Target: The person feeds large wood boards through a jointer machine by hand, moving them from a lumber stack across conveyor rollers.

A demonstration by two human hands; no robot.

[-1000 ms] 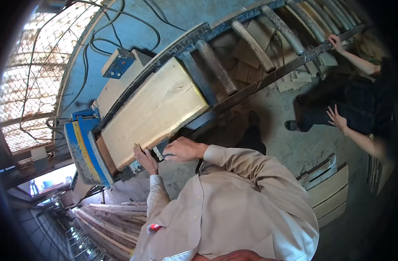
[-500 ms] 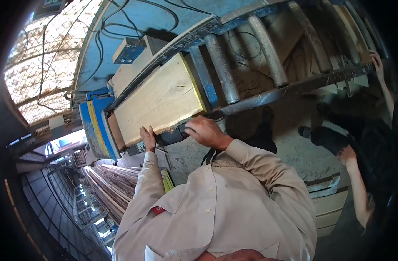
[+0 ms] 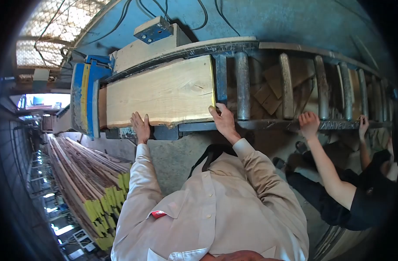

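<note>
A wide pale wooden board (image 3: 159, 93) with a yellow-painted end lies flat on the machine bed, its left end by the blue machine housing (image 3: 85, 100). My left hand (image 3: 141, 127) rests on the board's near edge, fingers spread. At the near right corner, by the yellow end, is my right hand (image 3: 224, 119); its thumb and fingers are bent around that corner.
Metal rollers (image 3: 242, 87) run rightward in a dark frame. Another person's hands (image 3: 309, 125) rest on the frame's near rail at the right. Stacked boards with yellow ends (image 3: 94, 187) lie at lower left. A blue block (image 3: 153, 30) stands behind the bed.
The view has turned and shifted. My right hand has moved from beside the near edge to the board's yellow-ended corner. The other person has a second hand on the rail.
</note>
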